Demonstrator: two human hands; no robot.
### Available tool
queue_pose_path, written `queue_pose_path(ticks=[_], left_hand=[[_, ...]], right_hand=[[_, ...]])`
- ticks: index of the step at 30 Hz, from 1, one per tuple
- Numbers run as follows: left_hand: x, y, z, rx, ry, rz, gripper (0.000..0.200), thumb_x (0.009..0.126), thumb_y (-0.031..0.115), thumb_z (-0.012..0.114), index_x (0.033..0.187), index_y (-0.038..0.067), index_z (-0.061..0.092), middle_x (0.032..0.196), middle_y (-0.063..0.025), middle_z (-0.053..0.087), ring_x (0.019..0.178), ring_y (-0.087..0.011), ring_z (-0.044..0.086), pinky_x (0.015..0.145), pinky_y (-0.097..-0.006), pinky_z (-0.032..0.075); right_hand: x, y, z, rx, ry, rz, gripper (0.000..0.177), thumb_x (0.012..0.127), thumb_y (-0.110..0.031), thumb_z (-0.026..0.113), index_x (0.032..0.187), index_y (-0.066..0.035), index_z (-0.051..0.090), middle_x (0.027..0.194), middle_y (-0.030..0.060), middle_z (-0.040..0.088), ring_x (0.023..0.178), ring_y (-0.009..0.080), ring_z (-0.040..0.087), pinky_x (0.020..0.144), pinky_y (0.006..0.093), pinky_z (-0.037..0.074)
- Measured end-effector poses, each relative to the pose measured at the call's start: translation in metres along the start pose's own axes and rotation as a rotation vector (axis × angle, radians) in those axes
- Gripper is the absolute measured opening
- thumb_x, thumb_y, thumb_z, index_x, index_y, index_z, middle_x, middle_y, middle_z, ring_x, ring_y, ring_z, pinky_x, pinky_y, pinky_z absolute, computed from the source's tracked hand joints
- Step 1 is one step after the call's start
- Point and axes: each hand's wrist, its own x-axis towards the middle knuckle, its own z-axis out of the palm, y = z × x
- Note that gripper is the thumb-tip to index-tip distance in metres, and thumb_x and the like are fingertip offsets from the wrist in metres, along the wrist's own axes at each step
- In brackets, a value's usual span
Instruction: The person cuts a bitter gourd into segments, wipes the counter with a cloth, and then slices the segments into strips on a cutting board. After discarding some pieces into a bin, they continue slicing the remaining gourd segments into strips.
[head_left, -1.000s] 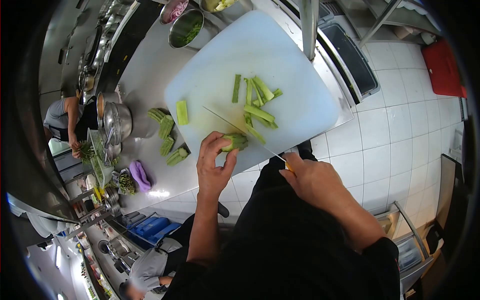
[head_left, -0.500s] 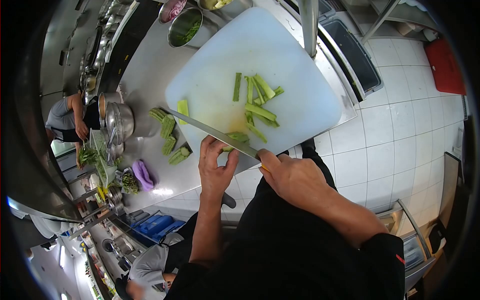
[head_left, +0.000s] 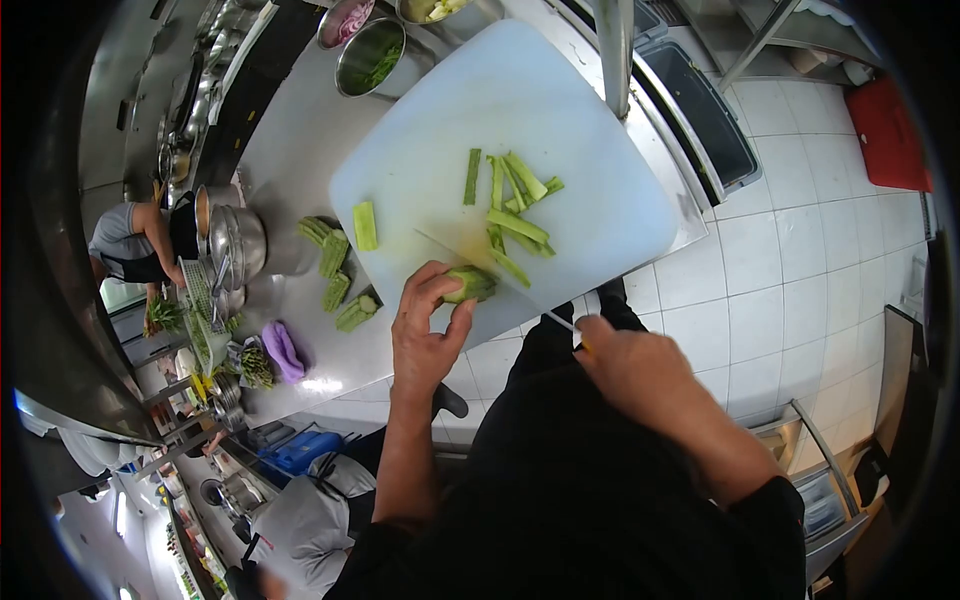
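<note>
At the front edge of the white cutting board [head_left: 420, 150], my left hand [head_left: 425, 325] pinches a ridged green vegetable chunk [head_left: 472, 285], which resembles a cucumber or courgette. My right hand [head_left: 640, 365] grips a knife [head_left: 548, 308] by its yellow handle, mostly hidden in the fist. The thin blade is blurred and reaches across the board just beyond the chunk. Several cut green sticks [head_left: 520, 222] lie loosely piled near the board's middle. A single flat slice [head_left: 365, 226] rests at the left edge. More ridged chunks [head_left: 336, 255] sit on the steel counter left of the board.
Metal bowls stand behind the board, one with green strips [head_left: 372, 70]. Pots [head_left: 238, 245] and a purple cloth [head_left: 285, 350] occupy the steel counter [head_left: 290, 170] at left. A metal post [head_left: 615, 60] rises at the board's right corner. Two other people work at left.
My right hand has drawn the knife right and back towards my body, away from over the chunk. The left hand keeps hold, and the chunk is now more exposed.
</note>
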Motion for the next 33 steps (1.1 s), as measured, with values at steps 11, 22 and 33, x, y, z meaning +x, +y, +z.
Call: queue_pose_path(ticks=[11,22,33], left_hand=[[-0.009,0.001,0.001,0.076,0.031,0.033,0.033,0.086,-0.003,0.075,0.117,0.006,0.067,0.13,-0.0192,0.06,0.112,-0.0332,0.065,0.087,-0.0388,0.059],[-0.008,0.005,0.005,0.045,0.07,0.029,0.033,0.086,-0.004,0.077,0.116,0.006,0.067,0.128,-0.0184,0.06,0.104,-0.0301,0.069,0.082,-0.0368,0.063],[-0.017,0.005,-0.003,0.091,0.023,0.072,0.036,0.085,-0.002,0.077,0.117,0.009,0.065,0.126,-0.0156,0.062,0.108,-0.0335,0.066,0.092,-0.0416,0.056]], right_hand=[[0.037,-0.027,0.011,0.094,0.372,-0.328,0.029,0.098,-0.027,0.068,0.115,-0.006,0.059,0.069,0.0128,0.066,0.056,0.0308,0.068,0.048,0.0421,0.053],[0.019,-0.016,0.037,0.068,0.207,-0.19,0.025,0.101,-0.02,0.061,0.117,-0.003,0.056,0.067,0.0154,0.066,0.057,0.034,0.069,0.048,0.0451,0.054],[0.019,0.0,0.01,0.09,0.261,-0.179,0.031,0.099,-0.029,0.068,0.116,-0.006,0.057,0.071,0.0146,0.069,0.065,0.0358,0.071,0.057,0.0467,0.056]])
